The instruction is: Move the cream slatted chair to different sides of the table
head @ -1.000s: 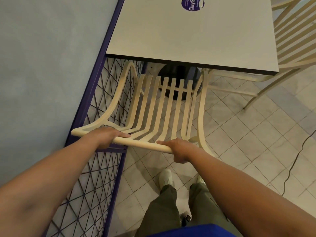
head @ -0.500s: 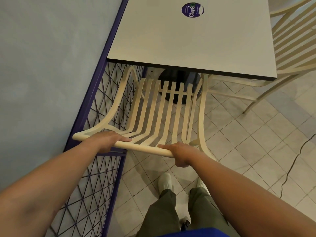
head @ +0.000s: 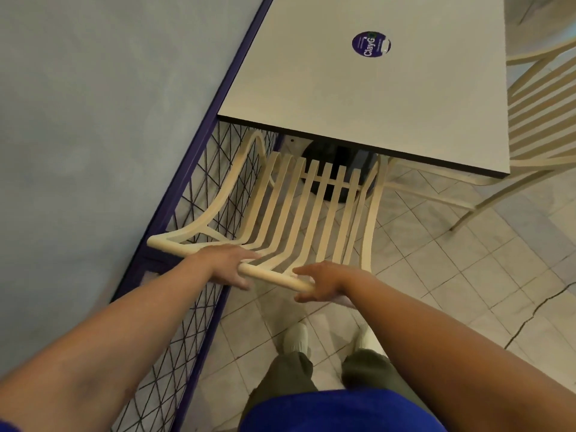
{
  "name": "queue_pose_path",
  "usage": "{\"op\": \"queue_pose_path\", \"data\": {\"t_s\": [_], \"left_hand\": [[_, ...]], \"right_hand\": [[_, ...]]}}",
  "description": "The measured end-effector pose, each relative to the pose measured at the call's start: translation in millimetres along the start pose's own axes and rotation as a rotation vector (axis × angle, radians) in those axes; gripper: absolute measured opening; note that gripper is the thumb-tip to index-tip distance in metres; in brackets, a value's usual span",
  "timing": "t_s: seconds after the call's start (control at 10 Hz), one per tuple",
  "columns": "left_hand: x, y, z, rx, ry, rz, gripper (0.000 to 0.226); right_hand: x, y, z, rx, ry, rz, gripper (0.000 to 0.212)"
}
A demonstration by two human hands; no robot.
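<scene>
The cream slatted chair [head: 311, 213] stands at the table's [head: 374, 98] near side, its seat partly under the tabletop and its top rail toward me. My left hand [head: 224, 266] lies over the rail left of centre, fingers stretched out along it. At the rail's right end is my right hand [head: 324, 282], its fingers spread straight above and below the rail. Neither hand is curled tight; both look slightly blurred.
A purple-framed wire mesh partition [head: 187, 219] and a grey wall [head: 93, 120] run close along the chair's left side. A second cream slatted chair [head: 542, 113] stands at the table's right side. Tiled floor [head: 467, 275] lies to the right; my feet are just behind the chair.
The chair has slid slightly further under the table. Both hands gripped the top rail before; now their fingers have straightened and loosened around it.
</scene>
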State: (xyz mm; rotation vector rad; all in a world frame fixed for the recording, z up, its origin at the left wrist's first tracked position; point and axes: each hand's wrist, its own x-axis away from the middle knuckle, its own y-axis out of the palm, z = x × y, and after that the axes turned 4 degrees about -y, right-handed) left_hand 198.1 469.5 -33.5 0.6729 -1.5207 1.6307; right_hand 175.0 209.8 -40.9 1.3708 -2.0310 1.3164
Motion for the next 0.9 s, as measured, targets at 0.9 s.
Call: {"op": "queue_pose_path", "data": {"t_s": [0.9], "left_hand": [[177.4, 44.9, 328.1, 0.734, -0.82, 0.623, 0.075]], "right_hand": [[148.0, -156.4, 19.2, 0.86, -0.723, -0.074, 0.054]]}}
